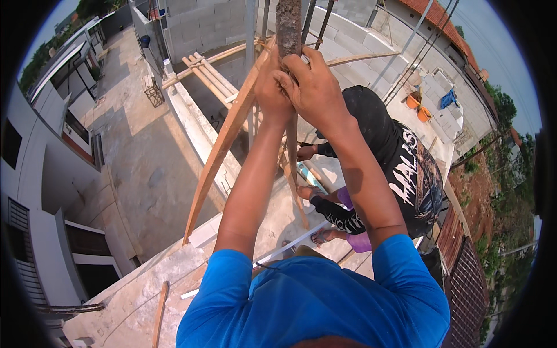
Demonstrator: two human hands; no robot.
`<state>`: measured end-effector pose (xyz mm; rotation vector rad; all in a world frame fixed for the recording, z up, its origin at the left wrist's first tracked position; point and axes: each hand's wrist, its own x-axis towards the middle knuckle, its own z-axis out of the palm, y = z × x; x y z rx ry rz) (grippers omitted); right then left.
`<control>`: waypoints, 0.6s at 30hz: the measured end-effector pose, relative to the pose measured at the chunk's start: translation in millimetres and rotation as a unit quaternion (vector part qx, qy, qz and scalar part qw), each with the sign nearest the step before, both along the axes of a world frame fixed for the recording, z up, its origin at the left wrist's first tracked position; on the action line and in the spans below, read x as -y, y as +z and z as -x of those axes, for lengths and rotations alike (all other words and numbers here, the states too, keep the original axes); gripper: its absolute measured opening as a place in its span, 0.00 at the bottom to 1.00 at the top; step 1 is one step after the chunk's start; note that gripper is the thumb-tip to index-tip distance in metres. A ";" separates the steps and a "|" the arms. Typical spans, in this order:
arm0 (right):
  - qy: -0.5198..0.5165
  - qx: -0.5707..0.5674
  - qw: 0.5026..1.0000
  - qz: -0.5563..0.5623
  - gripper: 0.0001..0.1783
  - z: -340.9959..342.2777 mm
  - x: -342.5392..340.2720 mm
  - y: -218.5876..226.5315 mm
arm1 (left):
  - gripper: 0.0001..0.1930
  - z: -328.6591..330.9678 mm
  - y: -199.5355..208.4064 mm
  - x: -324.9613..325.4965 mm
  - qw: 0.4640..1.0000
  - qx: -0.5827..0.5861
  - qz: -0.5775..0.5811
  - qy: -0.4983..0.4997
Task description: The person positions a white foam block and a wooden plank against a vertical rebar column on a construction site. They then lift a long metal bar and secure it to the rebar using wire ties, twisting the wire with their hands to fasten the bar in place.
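A rough, dark wooden post stands upright before me, and both my hands meet at it at about the same height. My left hand is closed in a fist against the post's left side. Across the front of the post lies my right hand, fingers bent and thumb pressed toward the left hand. Whatever small thing they pinch between them is hidden. A long wooden plank, bowed by the lens, slants down to the left from behind my hands. Lower down, the post continues between my forearms, beside a co-worker's hand.
A co-worker in a black hooded top crouches close by my right arm. Bamboo poles span a gap at the left, above a lower concrete yard. Orange buckets and grey blocks stand back right. A loose wooden strip lies lower left.
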<state>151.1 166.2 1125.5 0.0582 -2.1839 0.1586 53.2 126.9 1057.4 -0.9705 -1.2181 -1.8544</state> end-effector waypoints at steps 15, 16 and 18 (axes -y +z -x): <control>-0.051 0.052 0.980 0.187 0.12 -12.8 11.2 31.3 | 0.31 7.1 -9.4 5.8 0.997 0.009 0.007 -0.074; -0.039 0.062 0.976 0.206 0.12 -12.0 7.1 32.9 | 0.32 6.0 -11.7 5.7 0.995 0.014 -0.001 -0.096; -0.035 0.092 0.970 0.222 0.12 -13.0 1.6 38.6 | 0.33 1.9 -13.6 6.6 0.990 0.022 -0.013 -0.141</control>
